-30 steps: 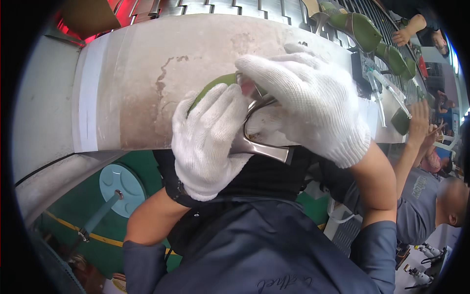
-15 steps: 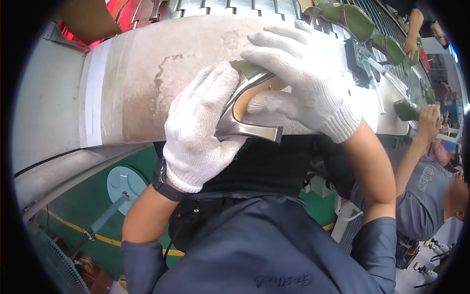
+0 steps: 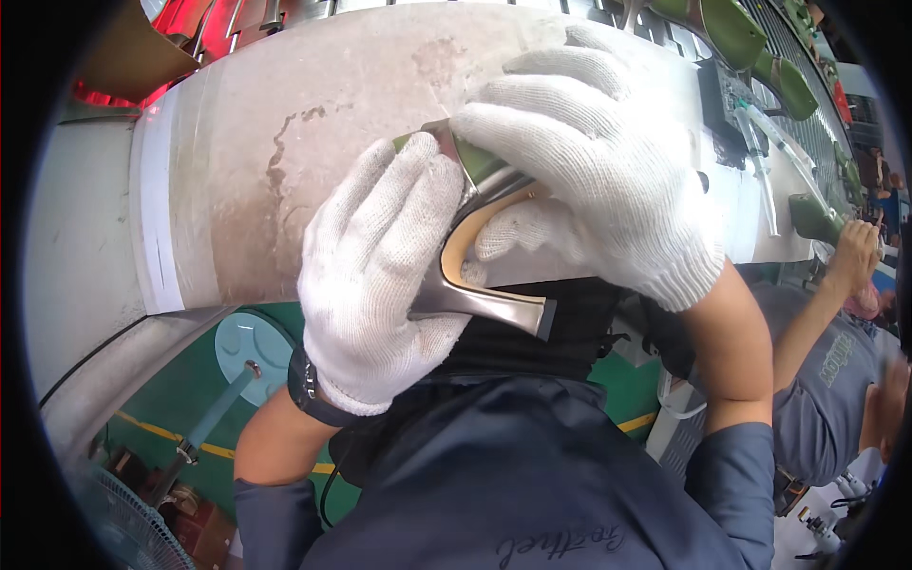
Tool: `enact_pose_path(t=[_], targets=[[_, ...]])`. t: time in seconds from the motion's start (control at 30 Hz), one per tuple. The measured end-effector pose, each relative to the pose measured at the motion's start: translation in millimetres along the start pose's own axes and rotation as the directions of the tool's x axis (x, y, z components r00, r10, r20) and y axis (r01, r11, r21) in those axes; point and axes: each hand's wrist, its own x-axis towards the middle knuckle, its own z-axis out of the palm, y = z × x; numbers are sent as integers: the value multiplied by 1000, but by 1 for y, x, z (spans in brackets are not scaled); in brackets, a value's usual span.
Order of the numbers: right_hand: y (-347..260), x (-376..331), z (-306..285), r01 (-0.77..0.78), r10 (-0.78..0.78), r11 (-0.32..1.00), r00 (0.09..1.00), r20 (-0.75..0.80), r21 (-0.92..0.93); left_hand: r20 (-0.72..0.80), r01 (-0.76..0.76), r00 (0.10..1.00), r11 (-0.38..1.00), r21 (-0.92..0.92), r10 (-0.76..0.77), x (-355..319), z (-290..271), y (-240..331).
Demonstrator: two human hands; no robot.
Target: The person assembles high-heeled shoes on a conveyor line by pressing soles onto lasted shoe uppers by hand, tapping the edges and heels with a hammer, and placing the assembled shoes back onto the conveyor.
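A high-heeled shoe (image 3: 494, 306) lies on its side between my two hands, at the near edge of the worktable. It has a metallic grey heel, a tan inner sole and olive green at the front part. My left hand (image 3: 375, 275), in a white knit glove, is wrapped round the back and side of the shoe. My right hand (image 3: 598, 161), gloved the same way, grips the front part, its thumb against the tan side and its fingers stretched over the top. Both palms hide much of the shoe. The heel tip points toward me and to the right.
The pale worktable (image 3: 237, 190) has a brown stain. Syringe-like tubes (image 3: 769, 152) and a black block (image 3: 722, 104) lie at its right. Green shoes (image 3: 731, 33) stand on a conveyor behind. A co-worker's hand (image 3: 855, 252) holds a green shoe at right. A blue round stool (image 3: 255, 356) is below left.
The shoe and both hands sit slightly lower in the picture, and the view has shifted a little. My left fingers lie closer together over the shoe's front part. Both hands keep their hold.
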Motion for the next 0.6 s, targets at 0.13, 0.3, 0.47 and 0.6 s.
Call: enact_pose_path(t=[0.13, 0.3, 0.47, 0.6], targets=[[-2, 4, -6, -17, 15, 999, 999, 45, 43, 59, -37, 998, 999, 39, 35, -1, -3, 0], [-8, 14, -12, -121, 109, 992, 968, 226, 43, -35, -72, 997, 996, 60, 74, -7, 10, -5], [-13, 32, -15, -193, 196, 981, 970, 146, -33, -83, -44, 994, 974, 223, 64, -7, 24, 5], [-7, -4, 0, -228, 219, 971, 969, -114, -70, 71, 0, 997, 987, 162, -12, -1, 6, 22]])
